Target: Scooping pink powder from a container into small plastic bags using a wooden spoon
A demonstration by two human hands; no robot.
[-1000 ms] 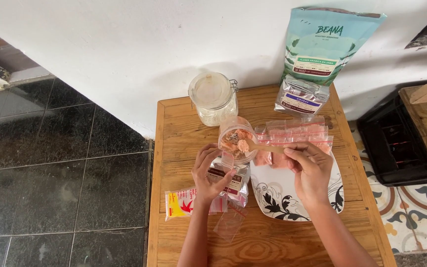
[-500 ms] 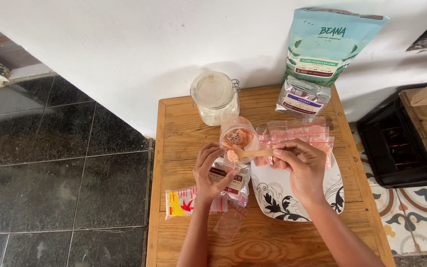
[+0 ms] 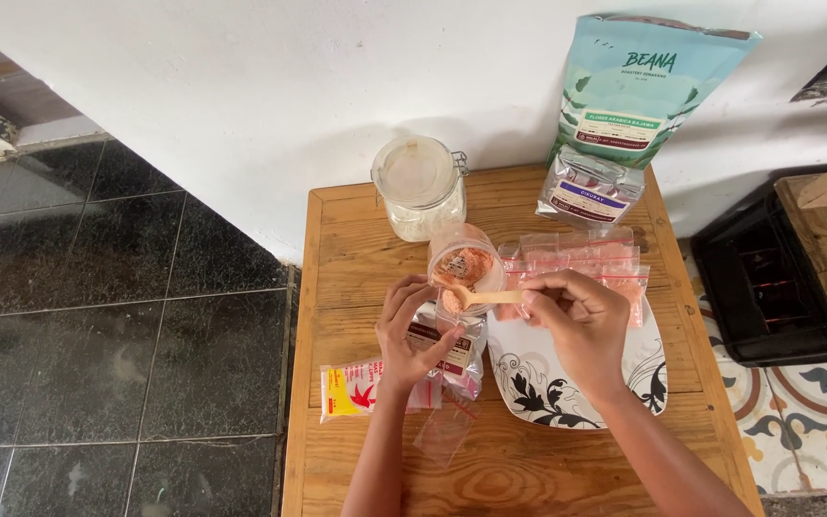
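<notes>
My right hand (image 3: pixel 581 325) holds a small wooden spoon (image 3: pixel 479 298) heaped with pink powder, its bowl just below the open jar of pink powder (image 3: pixel 464 260). My left hand (image 3: pixel 412 330) grips a small silver pouch (image 3: pixel 455 347) upright under the spoon. A little clear zip bag (image 3: pixel 444 431) lies flat by my left wrist. Under my right hand sits a white plate with a black floral pattern (image 3: pixel 567 393).
Filled pink zip bags (image 3: pixel 586 258) lie piled on the plate's far side. A glass clip-top jar of white powder (image 3: pixel 420 190), a tall teal bag (image 3: pixel 643 91) and a silver packet (image 3: pixel 588 190) stand at the back. A yellow-red sachet pack (image 3: pixel 354 391) lies left. Dark tiled floor lies beyond the wooden table's (image 3: pixel 356 249) left edge.
My right hand has lifted the spoon out of the pink jar and brought it over the silver pouch in my left hand.
</notes>
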